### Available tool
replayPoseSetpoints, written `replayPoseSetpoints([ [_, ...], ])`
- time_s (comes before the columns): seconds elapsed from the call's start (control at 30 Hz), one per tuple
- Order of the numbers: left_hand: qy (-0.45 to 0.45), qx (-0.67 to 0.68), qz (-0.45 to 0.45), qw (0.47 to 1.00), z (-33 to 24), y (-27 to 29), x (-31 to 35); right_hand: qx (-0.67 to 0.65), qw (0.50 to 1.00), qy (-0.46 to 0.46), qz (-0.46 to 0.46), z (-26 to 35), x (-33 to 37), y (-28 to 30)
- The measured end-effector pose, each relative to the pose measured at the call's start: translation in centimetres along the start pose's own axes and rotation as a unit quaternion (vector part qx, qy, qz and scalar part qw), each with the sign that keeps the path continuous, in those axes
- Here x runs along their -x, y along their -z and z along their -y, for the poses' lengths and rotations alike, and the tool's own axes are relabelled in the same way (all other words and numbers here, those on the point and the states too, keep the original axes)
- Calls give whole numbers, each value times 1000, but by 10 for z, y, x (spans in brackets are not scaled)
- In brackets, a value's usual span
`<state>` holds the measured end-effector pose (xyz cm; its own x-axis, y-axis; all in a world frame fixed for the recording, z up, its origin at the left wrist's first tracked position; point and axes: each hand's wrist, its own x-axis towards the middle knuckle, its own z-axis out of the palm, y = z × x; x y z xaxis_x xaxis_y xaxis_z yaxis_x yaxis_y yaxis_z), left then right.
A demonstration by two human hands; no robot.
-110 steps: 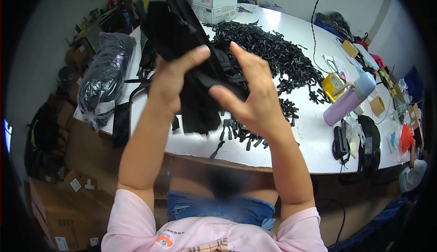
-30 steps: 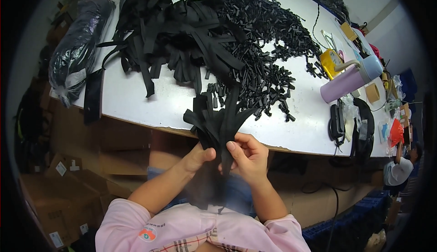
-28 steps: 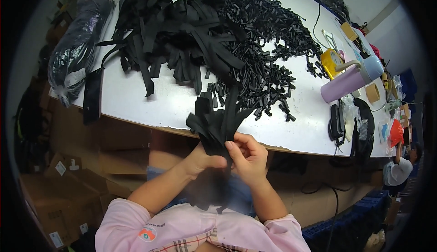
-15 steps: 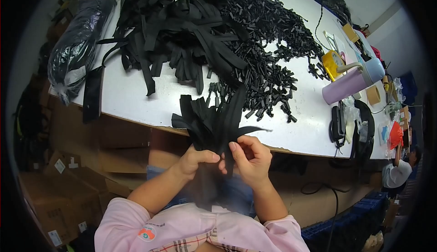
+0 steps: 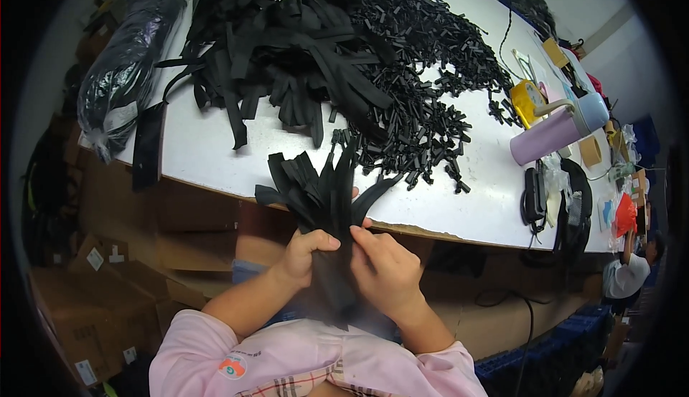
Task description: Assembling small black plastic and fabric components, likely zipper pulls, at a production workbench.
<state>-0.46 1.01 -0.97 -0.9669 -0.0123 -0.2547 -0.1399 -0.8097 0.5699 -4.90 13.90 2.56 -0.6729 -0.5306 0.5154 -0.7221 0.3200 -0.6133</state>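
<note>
My left hand (image 5: 305, 255) is closed round a bundle of black fabric strips (image 5: 324, 189), thumb across the front. The strips fan out upward over the table's front edge, and their lower ends hang towards my lap. At the bundle's right side, my right hand (image 5: 389, 268) is closed with thumb and fingers on a strip; some fingertips are hidden behind the bundle. Beyond my hands lies a loose heap of similar black strips (image 5: 287, 49), partly spilling from a bag. To its right spreads a large pile of small black plastic pieces (image 5: 423, 35).
The white table (image 5: 488, 214) carries a lilac bottle (image 5: 543, 139), yellow tape (image 5: 527, 103) and a black strap (image 5: 576, 200) on the right. A plastic-wrapped black bundle (image 5: 125, 67) lies far left. Cardboard boxes (image 5: 93, 311) stand lower left. Another person (image 5: 626, 279) is at far right.
My right hand has tilted inward and moved left against the bundle. The bundle's upper ends have shifted slightly left and fanned wider. My left hand keeps its hold.
</note>
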Motion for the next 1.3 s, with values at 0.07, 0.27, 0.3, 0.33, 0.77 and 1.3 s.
replayPoseSetpoints([
  [0.07, -21, 54, 45, 997, -1, -9, 2, 46, 997, 58, 24, -2, -3, -2],
  [0.27, -9, 48, 30, 998, 0, -11, 0, 39, 997, 70, 19, -2, -1, -5],
  [0.3, -5, 52, 30, 998, -1, -11, -1, 24, 997, 67, 17, -3, 0, -5],
  [0.33, -5, 52, 31, 998, -2, -9, -1, 24, 997, 68, 17, -3, 1, -3],
  [0.77, 59, -109, 124, 985, 12, 6, 7, -306, 908, -274, 77, -22, 1, -4],
  [1.3, 87, -147, 123, 978, 4, -5, 6, -241, 958, -143, 66, -33, 0, -8],
])
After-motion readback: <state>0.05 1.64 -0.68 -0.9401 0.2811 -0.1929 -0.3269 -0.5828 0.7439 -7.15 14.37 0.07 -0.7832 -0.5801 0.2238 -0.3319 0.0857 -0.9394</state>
